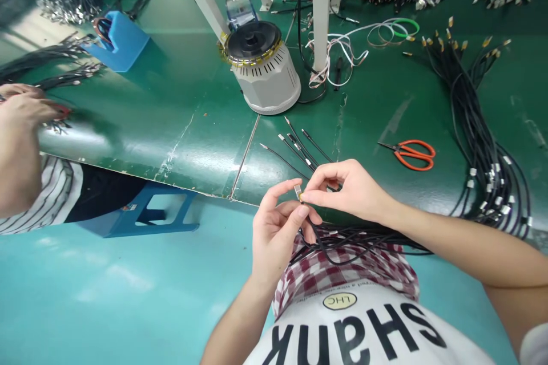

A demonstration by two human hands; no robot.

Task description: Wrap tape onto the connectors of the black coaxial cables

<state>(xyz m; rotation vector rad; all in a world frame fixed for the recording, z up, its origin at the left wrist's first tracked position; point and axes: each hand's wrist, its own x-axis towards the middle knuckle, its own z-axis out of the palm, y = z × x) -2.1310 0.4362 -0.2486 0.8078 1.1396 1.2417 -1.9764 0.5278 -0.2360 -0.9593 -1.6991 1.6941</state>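
Close to the table edge, my left hand (280,222) pinches a black cable (317,234) just below its metal connector (298,190). My right hand (346,188) meets it from the right, thumb and forefinger closed at the connector, where a bit of yellow shows. Whether this yellow bit is tape or part of the plug is too small to tell. More black cables (363,235) lie across my lap on a checked cloth. Beyond my fingers, several loose cable ends (295,145) rest on the green table, partly hidden by my right hand.
Orange-handled scissors (414,154) lie right of my hands, beside a large cable bundle (475,120). A round grey dispenser (268,68) with yellow pieces around its rim stands ahead, near white posts (321,11). At left are a co-worker's hands (25,105) and a blue holder (117,43).
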